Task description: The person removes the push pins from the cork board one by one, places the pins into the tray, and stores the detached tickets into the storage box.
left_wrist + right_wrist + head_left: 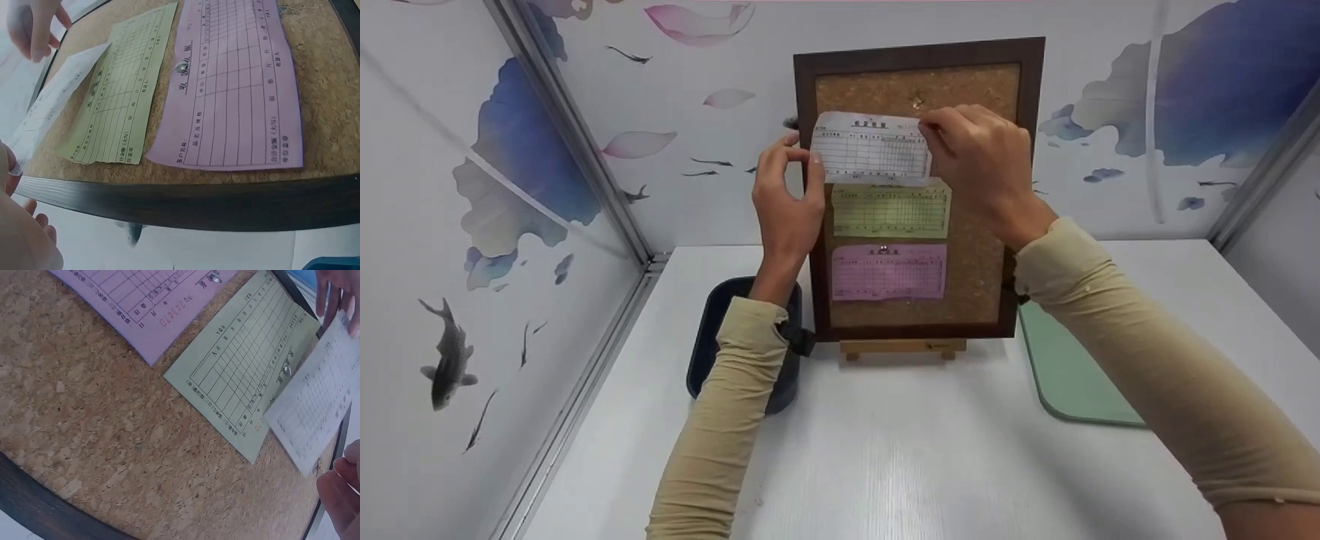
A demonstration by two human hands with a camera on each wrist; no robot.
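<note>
My left hand (791, 187) pinches the left edge of a white printed slip (870, 150) between thumb and fingers. The slip stands partly off the corkboard (975, 277), tilted out from it and overlapping the top of a green slip (891, 214). My right hand (982, 161) is by the white slip's upper right corner, fingers curled; in the right wrist view its fingertips (332, 486) show apart from the slip. I cannot tell whether they hold something small. Below, a pink slip (889, 274) lies flat on the cork. Clear-headed pins (287, 371) fasten the green and pink slips.
The dark-framed board leans on a small wooden easel (904, 346) on a white table (885, 450). A dark blue bin (709, 337) stands left of it, partly behind my left forearm. At the right lies a green mat (1080, 375). Printed wall panels (697, 210) enclose the table.
</note>
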